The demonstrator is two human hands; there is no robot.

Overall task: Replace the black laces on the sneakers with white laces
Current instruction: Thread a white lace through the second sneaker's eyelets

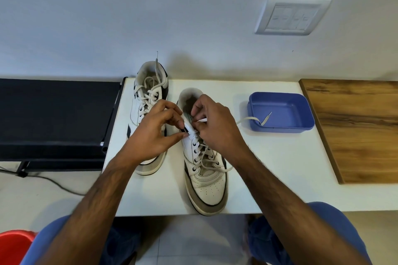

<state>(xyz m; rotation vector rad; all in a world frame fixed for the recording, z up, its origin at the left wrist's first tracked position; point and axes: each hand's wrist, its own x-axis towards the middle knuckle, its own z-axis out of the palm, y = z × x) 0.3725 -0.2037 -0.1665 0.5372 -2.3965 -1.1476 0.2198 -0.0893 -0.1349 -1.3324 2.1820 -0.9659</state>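
Two white sneakers stand side by side on a white tabletop (269,157), toes toward the person. The left sneaker (148,118) is laced with a white lace up to its collar; one lace end stands up above the heel against the wall.

The right sneaker (204,170) carries a white lace (205,155) crossed through its lower and middle eyelets. Both hands work at its upper eyelets. The left hand (155,131) pinches the edge of the eyelet flap between thumb and forefinger, other fingers curled. The right hand (215,127) pinches the lace close to its tip (202,120), which points toward the left hand, just above the tongue. The other end of the same lace trails right across the tabletop and over the wall of a blue plastic tray (282,129), its tip lying inside the tray.

A black rack (56,114) adjoins the table on the left, and a wooden board (355,127) lies at the right. A switch plate (290,16) is mounted on the wall. A red object (15,245), partly cut off, shows at bottom left.
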